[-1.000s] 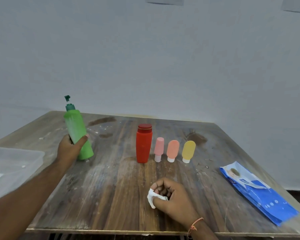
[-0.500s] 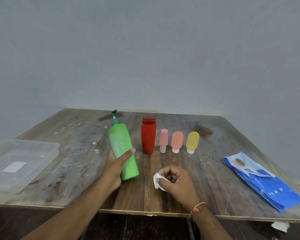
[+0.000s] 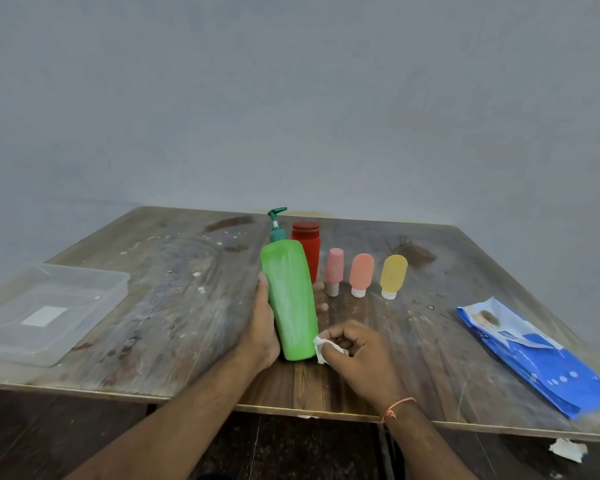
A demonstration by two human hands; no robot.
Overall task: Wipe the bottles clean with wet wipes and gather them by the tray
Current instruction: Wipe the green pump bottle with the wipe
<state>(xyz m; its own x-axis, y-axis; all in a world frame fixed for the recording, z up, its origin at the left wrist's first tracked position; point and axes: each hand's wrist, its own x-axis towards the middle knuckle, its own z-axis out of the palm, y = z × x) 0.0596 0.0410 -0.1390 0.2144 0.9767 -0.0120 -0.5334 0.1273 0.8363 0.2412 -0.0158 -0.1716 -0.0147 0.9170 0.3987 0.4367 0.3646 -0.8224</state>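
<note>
The left hand (image 3: 262, 332) is gripping the green pump bottle (image 3: 291, 299) mid-body above the bench (image 3: 187, 306), fingers wrapping behind, mostly hidden. The right hand (image 3: 357, 355) is pinching a crumpled wet wipe (image 3: 321, 351) at its base. The smooth plastic is probably getting slippery when wet; mid-body looks the safest hold.

No legible text anywhere. The blue wipes pack (image 3: 534, 355) carries a white label with print — too blurred to read — and a few white dots near its lower end. The clear tray (image 3: 54, 311) bears a pale rectangular sticker, blank as far as can be seen.
</note>
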